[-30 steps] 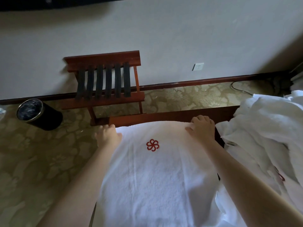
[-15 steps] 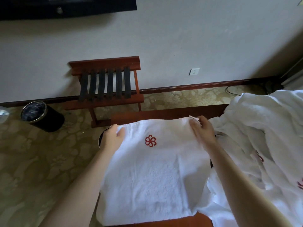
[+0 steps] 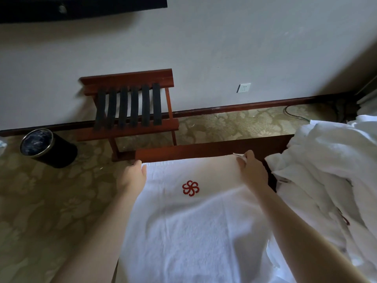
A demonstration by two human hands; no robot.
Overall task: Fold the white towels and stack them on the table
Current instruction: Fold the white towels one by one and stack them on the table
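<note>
Towel, white with a red pinwheel emblem, lies spread flat on the dark wooden worktop. Left hand grips its far left corner, fingers curled over the edge. Right hand pinches the far right corner between thumb and fingers. Just to the right sits a heap of crumpled white towels. Beyond stand a luggage rack and a black bin.
</note>
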